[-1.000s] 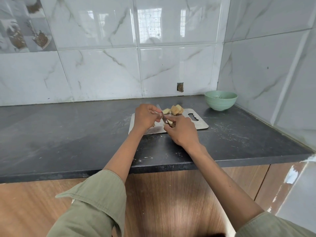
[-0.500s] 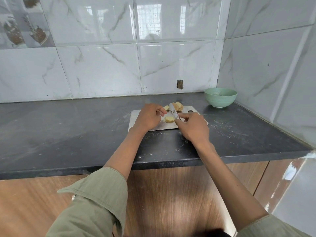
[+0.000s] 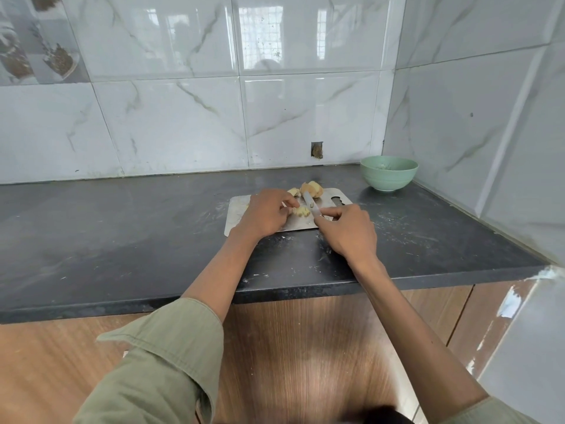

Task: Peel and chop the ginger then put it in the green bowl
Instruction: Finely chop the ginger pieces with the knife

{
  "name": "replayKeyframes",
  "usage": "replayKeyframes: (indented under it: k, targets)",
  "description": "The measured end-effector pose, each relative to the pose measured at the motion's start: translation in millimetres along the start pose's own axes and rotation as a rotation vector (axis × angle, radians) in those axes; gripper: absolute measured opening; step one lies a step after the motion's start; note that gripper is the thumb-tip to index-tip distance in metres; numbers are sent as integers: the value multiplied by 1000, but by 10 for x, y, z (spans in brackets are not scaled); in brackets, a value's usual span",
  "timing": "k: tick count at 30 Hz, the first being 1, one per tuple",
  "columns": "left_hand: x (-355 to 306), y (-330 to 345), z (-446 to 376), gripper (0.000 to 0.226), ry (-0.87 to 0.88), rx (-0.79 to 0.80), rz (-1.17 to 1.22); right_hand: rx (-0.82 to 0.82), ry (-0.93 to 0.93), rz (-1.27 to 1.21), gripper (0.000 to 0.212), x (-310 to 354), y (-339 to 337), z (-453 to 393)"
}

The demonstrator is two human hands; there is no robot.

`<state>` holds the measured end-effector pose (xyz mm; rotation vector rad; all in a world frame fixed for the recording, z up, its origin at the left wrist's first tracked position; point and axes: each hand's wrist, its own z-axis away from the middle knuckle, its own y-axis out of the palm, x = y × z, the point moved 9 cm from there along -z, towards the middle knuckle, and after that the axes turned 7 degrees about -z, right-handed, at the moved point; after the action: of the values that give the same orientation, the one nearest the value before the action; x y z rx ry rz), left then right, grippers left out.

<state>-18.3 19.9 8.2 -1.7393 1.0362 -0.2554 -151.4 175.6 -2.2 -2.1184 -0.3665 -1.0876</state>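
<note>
Steel board: a metal cutting board (image 3: 244, 209) lies flat on the dark bench (image 3: 122, 240), with a cut-out handle hole at its far right corner.
Ginger, working piece: a pale peeled ginger piece (image 3: 301, 212) sits near the middle of the board, between your two hands.
Left hand: your left hand (image 3: 266, 214) rests on the board; its fingers (image 3: 290, 201) are curled and pinch the near-left side of that piece, holding it down.
Right hand: your right hand (image 3: 348, 231) has its fingers wrapped round the handle of the knife (image 3: 312, 205), index finger stretched along the top towards the blade.
Knife: the blade angles away from you and to the left, its edge touching the right side of the working piece.
Ginger, remainder: a larger ginger chunk (image 3: 312, 188) and a smaller pale ginger bit (image 3: 293, 191) rest at the far edge of the board, just beyond the blade.
Green bowl: the green bowl (image 3: 389, 173) stands on the bench in the right back corner, apart from the board; you cannot tell its contents from this angle.
Sleeves: olive sleeves (image 3: 171, 356) are pushed up both forearms.
</note>
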Motion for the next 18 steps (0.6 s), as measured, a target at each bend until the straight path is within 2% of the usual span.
replayKeyframes:
  k: [4, 7, 11, 13, 16, 18]
  targets:
    - [12, -46, 3, 25, 14, -32, 8, -11, 21, 6, 33, -24, 5, 8]
    - [30, -125, 8, 21, 1, -90, 40, 11, 51, -8, 19, -27, -45, 74]
    - [254, -370, 35, 27, -168, -272, 29, 39, 66, 18, 37, 31, -105, 160]
    - [377, -445, 95, 35, -277, -305, 196, 56, 66, 42, 39, 64, -85, 160]
    - [475, -297, 150, 49, -438, -179, 485, 111, 50, 54, 39, 101, 38, 131]
    - [477, -130, 152, 65, -498, -74, 543, 143, 36, 70, 37, 121, 128, 115]
